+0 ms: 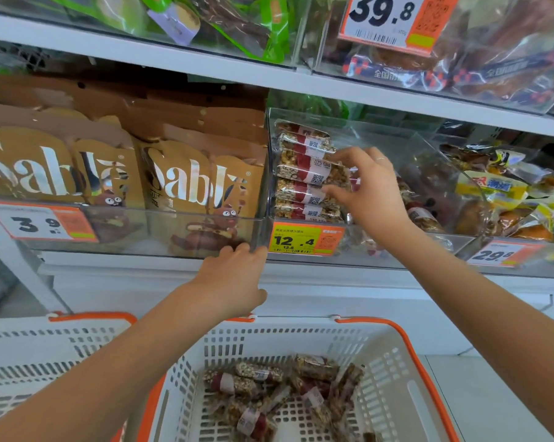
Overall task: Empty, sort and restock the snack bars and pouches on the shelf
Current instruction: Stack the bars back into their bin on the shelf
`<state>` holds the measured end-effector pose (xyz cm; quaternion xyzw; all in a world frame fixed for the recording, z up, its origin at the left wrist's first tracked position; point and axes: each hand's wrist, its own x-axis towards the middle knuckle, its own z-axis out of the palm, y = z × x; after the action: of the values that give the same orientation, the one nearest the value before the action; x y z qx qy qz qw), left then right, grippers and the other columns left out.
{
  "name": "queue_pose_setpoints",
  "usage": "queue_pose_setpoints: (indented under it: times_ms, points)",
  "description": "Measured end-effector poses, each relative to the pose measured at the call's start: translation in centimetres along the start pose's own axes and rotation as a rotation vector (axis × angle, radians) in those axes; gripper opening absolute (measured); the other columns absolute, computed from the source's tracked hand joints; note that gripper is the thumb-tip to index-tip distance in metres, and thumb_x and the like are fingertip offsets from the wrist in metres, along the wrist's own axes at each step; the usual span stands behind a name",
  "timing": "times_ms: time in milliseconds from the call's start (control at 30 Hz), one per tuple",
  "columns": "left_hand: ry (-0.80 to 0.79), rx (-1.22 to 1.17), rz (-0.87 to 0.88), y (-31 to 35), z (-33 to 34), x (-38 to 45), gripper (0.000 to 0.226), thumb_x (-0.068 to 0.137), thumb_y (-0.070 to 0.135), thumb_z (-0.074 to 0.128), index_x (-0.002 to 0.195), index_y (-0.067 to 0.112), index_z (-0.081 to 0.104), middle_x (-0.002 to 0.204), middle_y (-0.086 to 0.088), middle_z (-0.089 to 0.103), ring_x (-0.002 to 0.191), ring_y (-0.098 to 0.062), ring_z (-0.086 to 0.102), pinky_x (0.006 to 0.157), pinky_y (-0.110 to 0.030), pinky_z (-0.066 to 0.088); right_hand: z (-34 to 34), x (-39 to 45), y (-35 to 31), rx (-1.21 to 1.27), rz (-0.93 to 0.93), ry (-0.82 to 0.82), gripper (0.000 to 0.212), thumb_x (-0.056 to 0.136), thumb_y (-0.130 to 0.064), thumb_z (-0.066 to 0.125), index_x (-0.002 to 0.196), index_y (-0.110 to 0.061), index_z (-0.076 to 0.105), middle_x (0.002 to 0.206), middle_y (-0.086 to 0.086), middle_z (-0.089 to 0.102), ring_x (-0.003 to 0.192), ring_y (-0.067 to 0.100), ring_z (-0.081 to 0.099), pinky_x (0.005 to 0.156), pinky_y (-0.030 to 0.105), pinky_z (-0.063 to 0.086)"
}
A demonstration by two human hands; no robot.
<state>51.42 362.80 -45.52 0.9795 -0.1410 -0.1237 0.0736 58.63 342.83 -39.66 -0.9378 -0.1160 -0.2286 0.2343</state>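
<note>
Nearest, a white basket (397, 371) with orange rim holds loose snack bars (279, 387). Beyond it, the left hand (234, 279) rests its curled fingers on the front edge of the clear shelf bin (205, 224) holding brown pouches (180, 180). Farther and to the right, the right hand (370, 191) reaches into the next bin, fingers spread and loosely bent against the stacked snack bars (307, 173), gripping none clearly
</note>
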Motion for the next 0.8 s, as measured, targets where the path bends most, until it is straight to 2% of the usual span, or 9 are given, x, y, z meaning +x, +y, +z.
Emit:
queue_pose_setpoints:
  times_ms: [100,233,300,367,467,533,600,667,800]
  points:
    - [0.034,-0.047,-0.019,-0.4,1.3,0.0,0.053,0.092,0.038,0.054,0.137,0.020,0.034,0.133,-0.006,0.043,0.122,-0.028,0.043,0.094,-0.045,0.044,-1.1,-3.4,-0.1,0.119,-0.012,0.174,0.028,0.080,-0.022,0.074,0.105,-0.019,0.061,0.099,-0.008,0.050,0.095,0.019,0.052,0.081,0.028,0.044]
    - [-0.022,-0.122,-0.097,-1.5,6.5,-0.2,0.039,0.092,0.035,0.054,0.127,0.022,0.046,0.132,-0.001,0.049,0.118,-0.025,0.049,0.091,-0.040,0.045,0.9,-13.2,1.2,0.198,0.035,0.289,0.020,0.085,-0.012,0.067,0.093,-0.024,0.054,0.085,-0.010,0.046,0.078,0.007,0.042,0.068,0.011,0.035]
    - [-0.095,-0.120,-0.142,-1.8,10.5,-0.7,0.035,0.090,0.030,0.055,0.124,0.023,0.048,0.128,-0.002,0.053,0.114,-0.025,0.052,0.089,-0.039,0.047,4.3,-19.5,3.4,0.198,0.174,0.154,0.020,0.087,-0.009,0.066,0.093,-0.025,0.056,0.090,-0.007,0.050,0.079,0.002,0.043,0.069,0.013,0.035]
    - [-0.224,-0.116,-0.199,-1.5,15.0,-1.5,0.030,0.091,0.027,0.053,0.121,0.020,0.050,0.126,-0.004,0.054,0.113,-0.025,0.053,0.088,-0.038,0.047,8.3,-25.9,6.0,0.194,0.364,-0.111,0.020,0.088,-0.011,0.063,0.097,-0.028,0.055,0.096,-0.006,0.053,0.083,0.001,0.050,0.067,0.015,0.037]
    - [-0.361,-0.166,-0.258,-1.0,21.8,-3.6,0.036,0.093,0.025,0.051,0.128,0.019,0.044,0.134,-0.009,0.047,0.111,-0.027,0.054,0.089,-0.039,0.048,13.0,-33.7,9.0,0.039,0.508,-0.476,0.028,0.090,-0.022,0.061,0.113,-0.031,0.049,0.105,-0.006,0.053,0.095,0.018,0.058,0.069,0.027,0.047]
    - [-0.433,-0.350,-0.291,-0.3,25.3,-5.2,0.046,0.094,0.027,0.052,0.136,0.021,0.037,0.140,-0.003,0.043,0.115,-0.021,0.053,0.089,-0.028,0.046,14.8,-36.3,10.3,-0.016,0.631,-0.655,0.042,0.090,-0.025,0.062,0.127,-0.027,0.043,0.122,-0.001,0.050,0.109,0.022,0.052,0.077,0.031,0.049]
    - [-0.465,-0.663,-0.465,0.5,27.4,-6.2,0.030,0.094,0.025,0.056,0.121,0.026,0.043,0.127,0.010,0.045,0.111,-0.015,0.051,0.081,-0.016,0.041,16.1,-37.0,11.2,-0.018,0.715,-0.708,0.049,0.089,-0.026,0.064,0.133,-0.025,0.039,0.132,0.002,0.047,0.116,0.024,0.047,0.085,0.036,0.051]
    - [-0.435,-0.963,-0.780,1.2,28.6,-5.9,0.018,0.089,0.024,0.065,0.098,0.019,0.049,0.104,0.001,0.053,0.096,-0.019,0.055,0.079,-0.023,0.043,17.6,-36.7,12.0,-0.016,0.786,-0.705,0.058,0.089,-0.027,0.064,0.139,-0.021,0.034,0.135,0.008,0.047,0.118,0.028,0.048,0.088,0.040,0.051]
    - [-0.316,-1.251,-1.117,0.9,32.2,-3.7,0.046,0.081,0.033,0.073,0.110,0.003,0.053,0.101,-0.017,0.065,0.090,-0.028,0.062,0.075,-0.033,0.050,20.8,-35.4,13.5,-0.067,0.847,-0.709,0.059,0.089,-0.027,0.064,0.138,-0.015,0.032,0.126,0.013,0.054,0.110,0.032,0.055,0.080,0.039,0.051]
